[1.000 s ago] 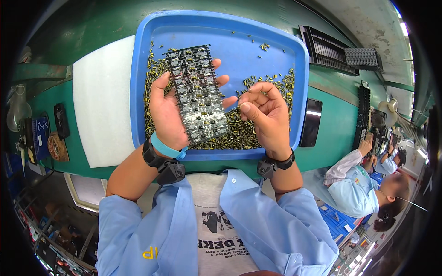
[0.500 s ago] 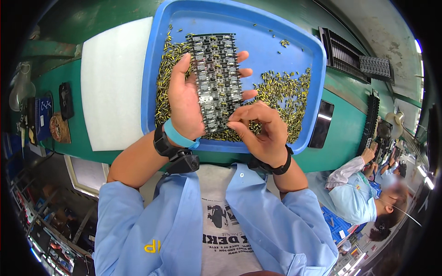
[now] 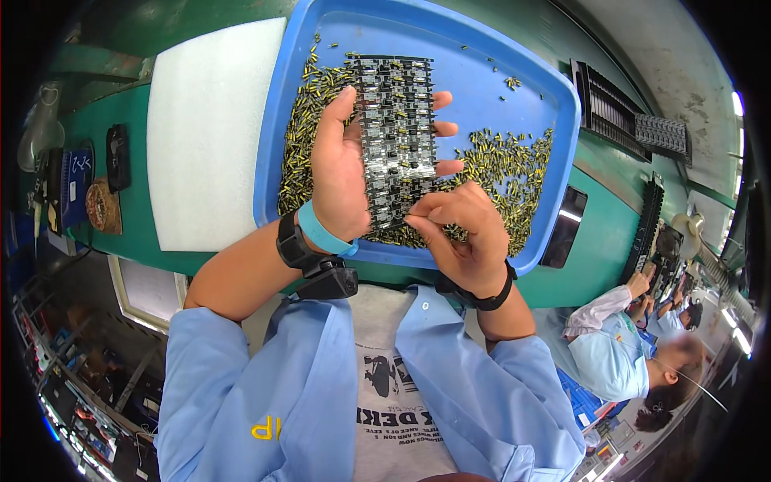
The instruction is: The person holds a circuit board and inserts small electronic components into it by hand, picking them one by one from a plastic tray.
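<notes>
A dark circuit board panel [image 3: 397,128], covered in rows of small parts, lies upright along my left palm above the tray. My left hand [image 3: 340,173] is closed round it from beneath, thumb along its left edge and fingertips showing past the right edge. At the panel's lower right corner, my right hand [image 3: 470,237] has thumb and forefinger pinched together; whatever they hold is too small to make out. Beneath both hands is a blue plastic tray [image 3: 466,28] with many small black-and-yellow cylindrical components [image 3: 499,173] heaped at its left, bottom and right.
Left of the tray lies a white foam sheet [image 3: 207,136] on the green table. A black phone [image 3: 564,227] rests by the tray's right side. Black slotted racks [image 3: 610,112] stand at the back right. A co-worker [image 3: 610,349] sits at the right.
The view has shifted slightly, so the tray, panel and hands appear a little further right. My left hand keeps its hold, and my right hand stays pinched at the panel's lower corner.
</notes>
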Motion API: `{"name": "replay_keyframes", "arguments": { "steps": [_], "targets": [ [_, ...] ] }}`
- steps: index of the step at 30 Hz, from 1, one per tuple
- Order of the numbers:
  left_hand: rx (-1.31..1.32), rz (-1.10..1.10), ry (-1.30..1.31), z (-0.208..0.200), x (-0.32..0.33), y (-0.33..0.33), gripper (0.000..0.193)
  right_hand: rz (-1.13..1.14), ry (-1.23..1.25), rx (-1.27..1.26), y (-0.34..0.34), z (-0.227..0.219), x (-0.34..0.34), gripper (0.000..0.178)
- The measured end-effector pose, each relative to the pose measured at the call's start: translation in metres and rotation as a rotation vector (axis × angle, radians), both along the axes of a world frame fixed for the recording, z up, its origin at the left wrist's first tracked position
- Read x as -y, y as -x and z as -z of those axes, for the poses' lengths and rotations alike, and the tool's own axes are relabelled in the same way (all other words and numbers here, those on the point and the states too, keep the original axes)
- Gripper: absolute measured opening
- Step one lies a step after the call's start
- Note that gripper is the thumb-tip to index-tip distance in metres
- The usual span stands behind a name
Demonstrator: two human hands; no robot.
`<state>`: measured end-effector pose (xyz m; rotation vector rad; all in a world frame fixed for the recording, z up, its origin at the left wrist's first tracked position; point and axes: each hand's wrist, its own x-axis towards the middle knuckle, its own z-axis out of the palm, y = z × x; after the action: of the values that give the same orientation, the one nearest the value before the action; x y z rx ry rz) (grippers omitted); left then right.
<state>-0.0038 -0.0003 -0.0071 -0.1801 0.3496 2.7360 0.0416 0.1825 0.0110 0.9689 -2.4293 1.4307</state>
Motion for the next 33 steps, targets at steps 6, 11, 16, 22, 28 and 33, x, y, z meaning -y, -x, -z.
{"name": "replay_keyframes", "arguments": {
  "steps": [6, 11, 16, 22, 28, 33],
  "targets": [
    [-0.013, -0.031, 0.041, 0.000, -0.002, -0.001, 0.075, 0.025, -0.135, -0.105, -0.004, -0.009, 0.005, 0.039],
    [-0.043, -0.073, 0.072, 0.002, -0.005, -0.004, 0.074, 0.128, -0.106, -0.104, -0.014, -0.002, 0.014, 0.037],
    [-0.062, -0.074, 0.068, 0.001, -0.004, -0.005, 0.075, 0.126, -0.079, -0.017, -0.017, 0.000, 0.016, 0.039],
    [-0.104, -0.090, -0.044, 0.002, -0.002, -0.005, 0.076, 0.200, 0.311, 0.333, -0.024, 0.018, 0.016, 0.060],
    [-0.093, -0.105, -0.051, 0.001, -0.001, -0.006, 0.076, 0.283, 0.424, 0.348, -0.018, 0.024, 0.021, 0.078],
    [-0.111, -0.104, -0.091, 0.003, -0.002, -0.007, 0.077, 0.239, 0.725, 0.524, -0.023, 0.027, 0.029, 0.083]
  ]
}}
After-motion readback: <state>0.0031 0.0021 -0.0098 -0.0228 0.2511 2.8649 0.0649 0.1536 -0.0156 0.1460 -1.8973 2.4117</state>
